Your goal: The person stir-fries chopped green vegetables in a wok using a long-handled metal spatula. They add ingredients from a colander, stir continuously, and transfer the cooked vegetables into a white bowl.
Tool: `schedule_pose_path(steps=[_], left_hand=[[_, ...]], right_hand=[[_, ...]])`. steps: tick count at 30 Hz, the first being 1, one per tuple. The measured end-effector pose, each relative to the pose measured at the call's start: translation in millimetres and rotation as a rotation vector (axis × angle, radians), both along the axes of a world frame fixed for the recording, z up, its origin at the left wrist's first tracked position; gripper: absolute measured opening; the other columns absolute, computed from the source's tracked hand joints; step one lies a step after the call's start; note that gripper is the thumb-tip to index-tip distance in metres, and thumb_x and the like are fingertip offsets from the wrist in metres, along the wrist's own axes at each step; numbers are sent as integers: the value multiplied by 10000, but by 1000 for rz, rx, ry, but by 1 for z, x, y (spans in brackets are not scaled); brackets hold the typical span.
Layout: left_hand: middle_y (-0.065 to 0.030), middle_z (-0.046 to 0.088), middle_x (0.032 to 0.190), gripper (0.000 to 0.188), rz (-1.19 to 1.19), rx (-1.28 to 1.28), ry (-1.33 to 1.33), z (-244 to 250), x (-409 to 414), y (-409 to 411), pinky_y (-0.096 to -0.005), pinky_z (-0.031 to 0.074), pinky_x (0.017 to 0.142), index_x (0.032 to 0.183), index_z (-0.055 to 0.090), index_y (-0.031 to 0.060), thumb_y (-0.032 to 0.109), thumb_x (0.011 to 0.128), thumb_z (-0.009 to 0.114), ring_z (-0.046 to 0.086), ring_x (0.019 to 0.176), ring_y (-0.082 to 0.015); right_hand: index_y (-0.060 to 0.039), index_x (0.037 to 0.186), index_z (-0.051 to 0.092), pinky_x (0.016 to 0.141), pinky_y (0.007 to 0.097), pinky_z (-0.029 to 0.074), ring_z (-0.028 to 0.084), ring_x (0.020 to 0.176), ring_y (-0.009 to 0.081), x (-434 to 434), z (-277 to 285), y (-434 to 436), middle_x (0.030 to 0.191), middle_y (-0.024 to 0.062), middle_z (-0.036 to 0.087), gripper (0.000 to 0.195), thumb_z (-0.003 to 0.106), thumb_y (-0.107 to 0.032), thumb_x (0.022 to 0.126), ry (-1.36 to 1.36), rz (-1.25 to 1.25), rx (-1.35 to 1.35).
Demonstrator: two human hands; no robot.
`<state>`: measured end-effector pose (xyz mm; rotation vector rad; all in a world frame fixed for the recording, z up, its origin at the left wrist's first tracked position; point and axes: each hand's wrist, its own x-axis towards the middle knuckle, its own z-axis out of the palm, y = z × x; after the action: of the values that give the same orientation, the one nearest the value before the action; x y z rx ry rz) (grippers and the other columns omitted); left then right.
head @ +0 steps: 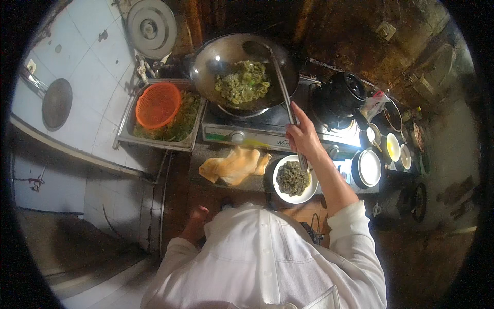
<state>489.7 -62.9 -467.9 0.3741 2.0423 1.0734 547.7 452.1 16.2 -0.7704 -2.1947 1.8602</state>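
My right hand (303, 133) grips the metal handle of a long cooking ladle (282, 81), whose dark head rests at the far side of a large wok (204, 77). Green chopped food (243, 83) lies in the wok, left of the ladle. Below my right wrist stands a white plate (296, 199) with dark minced food (292, 178) on it; the handle's end is over its right part. My left hand (198, 212) hangs low beside my body, partly hidden, and its fingers cannot be made out. A yellowish cloth (235, 166) lies on the counter between my left hand and the stove.
A steel gas stove (251, 135) carries the wok and, at right, a black pot (339, 96). To the left, an orange colander (158, 106) sits in a metal tray (162, 143) of greens. Stacked white plates (369, 168) and several bowls (393, 147) stand at right. A round lid (151, 29) leans at the back left.
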Motion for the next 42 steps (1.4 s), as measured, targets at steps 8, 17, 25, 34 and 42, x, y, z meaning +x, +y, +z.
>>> schedule_pose_path(steps=[8, 17, 25, 34, 42], left_hand=[[-5, 585, 705, 160, 110, 312, -286, 2, 4, 3, -344, 487, 530, 824, 640, 140, 216, 960, 604, 545, 586, -153], [-82, 625, 749, 213, 100, 169, -174, 6, -1, -4, -419, 487, 604, 783, 642, 83, 280, 863, 636, 603, 667, -231], [-152, 612, 704, 272, -232, -31, 122, 28, -24, 24, -461, 466, 614, 670, 591, 39, 283, 788, 605, 599, 656, -311], [-169, 607, 716, 276, -256, 76, 237, 44, -3, 26, -477, 446, 606, 647, 578, 57, 301, 777, 591, 566, 650, -358], [-89, 476, 627, 278, 80, 101, 274, 34, 5, 41, -425, 409, 568, 700, 558, 62, 315, 804, 608, 467, 585, -203]], right_hand=[[-118, 1607, 237, 418, 304, 388, 493, 476, 144, -14, 9, 25, 673, 58, 568, 728, 512, -4, 942, -59, -23, -311], [-117, 1606, 245, 429, 278, 383, 457, 474, 114, -48, -9, 27, 659, 25, 526, 728, 520, -27, 938, 57, -53, -155], [-141, 1596, 306, 652, 297, 497, 563, 684, 132, 49, 59, -22, 815, 43, 619, 746, 547, 17, 908, -257, 233, 300], [-179, 1597, 316, 706, 308, 512, 598, 762, 135, 96, 71, -1, 974, 113, 649, 748, 506, 23, 902, -331, 257, 248], [-233, 1620, 208, 538, 306, 453, 539, 686, 136, -3, -37, -10, 900, 77, 597, 745, 481, -8, 964, -22, -133, 350]])
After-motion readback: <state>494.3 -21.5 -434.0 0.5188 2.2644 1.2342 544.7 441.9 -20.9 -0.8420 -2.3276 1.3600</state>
